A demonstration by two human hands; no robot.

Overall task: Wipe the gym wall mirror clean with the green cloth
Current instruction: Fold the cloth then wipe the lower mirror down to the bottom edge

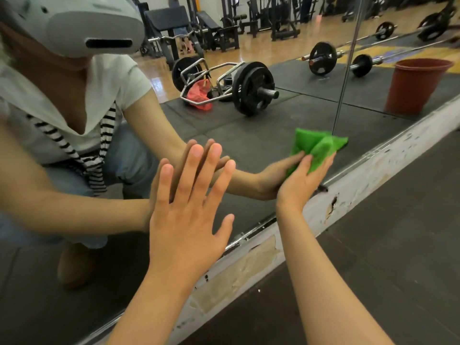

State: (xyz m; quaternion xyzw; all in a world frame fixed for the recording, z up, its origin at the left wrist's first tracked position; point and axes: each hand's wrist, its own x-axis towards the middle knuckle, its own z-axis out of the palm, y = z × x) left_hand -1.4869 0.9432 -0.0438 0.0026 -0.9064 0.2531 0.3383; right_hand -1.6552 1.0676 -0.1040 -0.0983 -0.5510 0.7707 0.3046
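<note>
Green cloth (pixel 321 145) pressed on mirror (pixel 249 135) at 3 o'clock near the lower edge, gripped by right hand (pixel 298 181), left hand (pixel 184 220) laid flat on glass at 7 o'clock, fingers spread wide

Dark rubber floor matting (pixel 398 232) against chipped white wall base (pixel 261 265). In mirror (pixel 273 135), on matting: loaded hex bar (pixel 251 88), barbell (pixel 323 58), red bucket (pixel 413 88).
</note>
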